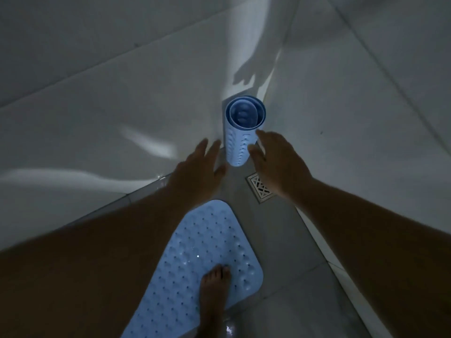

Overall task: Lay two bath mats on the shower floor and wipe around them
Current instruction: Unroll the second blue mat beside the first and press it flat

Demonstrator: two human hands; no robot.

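Hands flank the rolled mat in the shower corner

A rolled pale-blue rubber bath mat [241, 132] stands upright in the far corner where the grey tiled walls [122, 93] meet. The left hand [197, 167] and right hand [278, 162] hover on either side, fingers spread, gripping nothing. Nearer, a flat pale-blue perforated bath mat [195, 252] lies on the floor under a bare foot [214, 289]. A square metal drain [261, 189] sits right of the roll.

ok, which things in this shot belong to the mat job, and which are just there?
Part of the job:
- rolled mat, standing upright in the corner
- flat mat, already laid on the floor
- left hand and right hand, open either side of the roll

Just there:
- floor drain
- bare foot on the flat mat
- wall tiles
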